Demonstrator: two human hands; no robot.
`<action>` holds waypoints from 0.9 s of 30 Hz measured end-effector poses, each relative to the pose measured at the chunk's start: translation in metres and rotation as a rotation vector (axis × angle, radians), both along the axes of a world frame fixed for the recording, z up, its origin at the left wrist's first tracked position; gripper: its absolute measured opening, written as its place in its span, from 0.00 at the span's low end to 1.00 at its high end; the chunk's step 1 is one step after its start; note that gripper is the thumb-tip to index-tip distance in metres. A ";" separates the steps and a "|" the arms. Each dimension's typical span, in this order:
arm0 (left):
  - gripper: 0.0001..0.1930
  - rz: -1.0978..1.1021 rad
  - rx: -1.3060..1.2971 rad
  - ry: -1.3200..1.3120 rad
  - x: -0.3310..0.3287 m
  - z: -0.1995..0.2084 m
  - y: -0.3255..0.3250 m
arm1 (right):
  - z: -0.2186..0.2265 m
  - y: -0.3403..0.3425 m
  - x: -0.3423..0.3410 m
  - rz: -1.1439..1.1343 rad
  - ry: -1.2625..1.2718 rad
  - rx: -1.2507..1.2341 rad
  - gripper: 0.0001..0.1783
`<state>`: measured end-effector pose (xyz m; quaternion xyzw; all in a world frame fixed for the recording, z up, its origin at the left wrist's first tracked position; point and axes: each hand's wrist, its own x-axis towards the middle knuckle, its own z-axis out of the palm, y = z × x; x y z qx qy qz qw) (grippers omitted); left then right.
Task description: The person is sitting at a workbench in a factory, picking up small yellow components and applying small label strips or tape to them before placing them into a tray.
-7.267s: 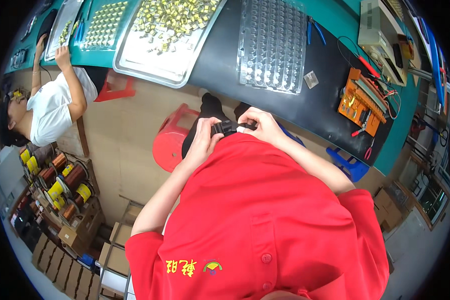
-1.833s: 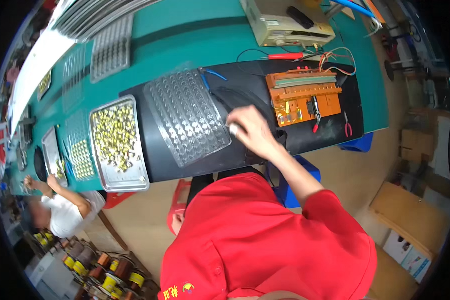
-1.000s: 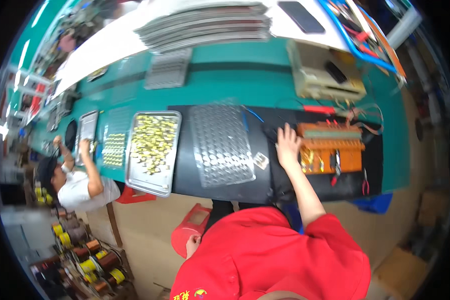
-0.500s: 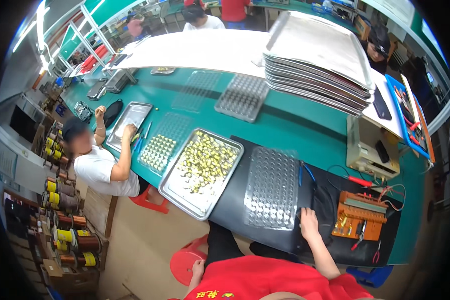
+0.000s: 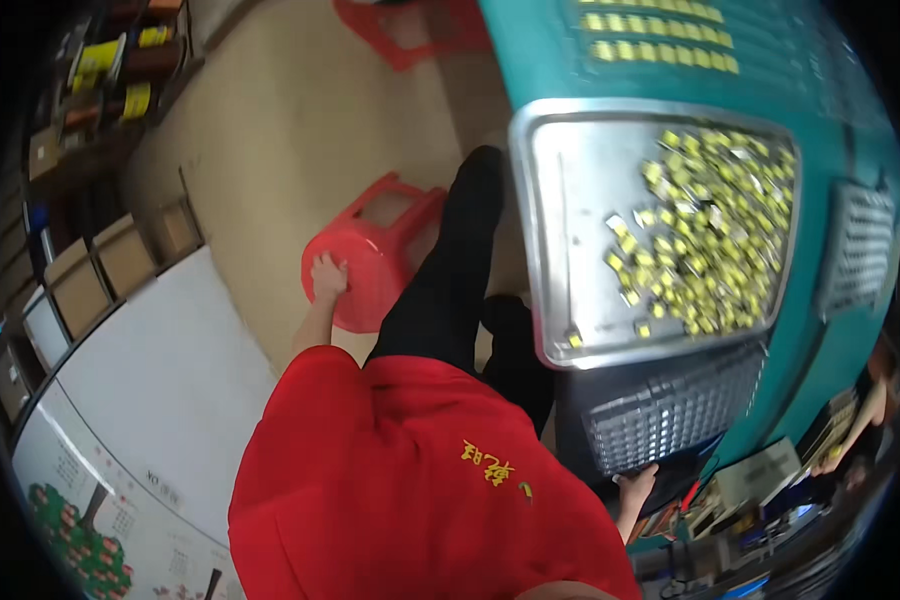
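My left hand (image 5: 328, 277) is on the seat of a red plastic stool (image 5: 370, 285), its fingers bent over the surface near the edge. The stool stands beside my legs. My right hand (image 5: 636, 489) rests at the edge of the black mat, with thumb and fingers apart and nothing visible between them. Close to it lies a clear plastic blister tray (image 5: 675, 410) with rows of round pockets. Beyond that, a metal tray (image 5: 575, 235) holds many small yellow-wrapped parts (image 5: 715, 235), heaped toward one side.
Another blister tray with rows of yellow parts (image 5: 660, 40) lies at the top on the green table (image 5: 540, 60). A second red stool (image 5: 410, 30) stands on the floor. Shelves with spools and boxes (image 5: 120, 260) and a white board (image 5: 160, 370) line the left. Another person's arm (image 5: 860, 430) shows far right.
My view has swung down and to the left, toward the stool. My left hand has gone from beside the stool onto its seat. My right hand stays by the table edge.
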<state>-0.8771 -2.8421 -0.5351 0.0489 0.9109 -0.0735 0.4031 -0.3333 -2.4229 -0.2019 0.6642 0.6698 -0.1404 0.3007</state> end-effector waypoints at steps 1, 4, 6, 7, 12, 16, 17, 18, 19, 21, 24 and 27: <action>0.36 0.074 -0.030 0.093 0.001 0.008 -0.037 | -0.005 0.004 0.001 0.031 -0.013 -0.055 0.39; 0.42 0.240 -0.013 0.204 0.013 0.014 -0.077 | -0.004 0.014 0.026 0.153 -0.277 -0.193 0.42; 0.45 0.337 0.019 0.252 0.010 0.021 -0.089 | -0.009 0.020 0.041 0.203 -0.313 -0.250 0.41; 0.48 0.322 0.055 0.234 0.005 0.007 -0.084 | -0.007 0.026 0.049 0.222 -0.348 -0.261 0.40; 0.48 0.689 0.446 0.119 -0.027 0.002 -0.101 | -0.024 0.024 0.104 0.279 -0.144 -0.253 0.33; 0.54 0.446 0.393 0.188 0.011 0.001 -0.078 | -0.029 0.030 0.113 0.229 -0.202 -0.304 0.31; 0.56 0.414 0.332 0.127 0.054 -0.006 -0.031 | -0.019 0.034 0.118 0.206 -0.264 -0.265 0.31; 0.58 0.363 0.266 0.114 0.075 0.003 0.012 | -0.015 0.037 0.123 0.181 -0.279 -0.237 0.30; 0.60 0.312 0.150 0.142 0.089 0.008 -0.004 | -0.027 0.037 0.119 0.171 -0.247 -0.271 0.30; 0.53 0.296 0.141 0.014 0.128 0.016 0.023 | -0.031 0.040 0.116 0.126 -0.263 -0.266 0.29; 0.47 0.252 0.174 -0.009 0.112 0.011 0.055 | -0.012 0.015 0.011 0.085 -0.240 -0.129 0.28; 0.45 0.199 0.298 0.001 0.070 -0.002 0.113 | 0.000 0.000 0.031 0.059 0.162 0.021 0.26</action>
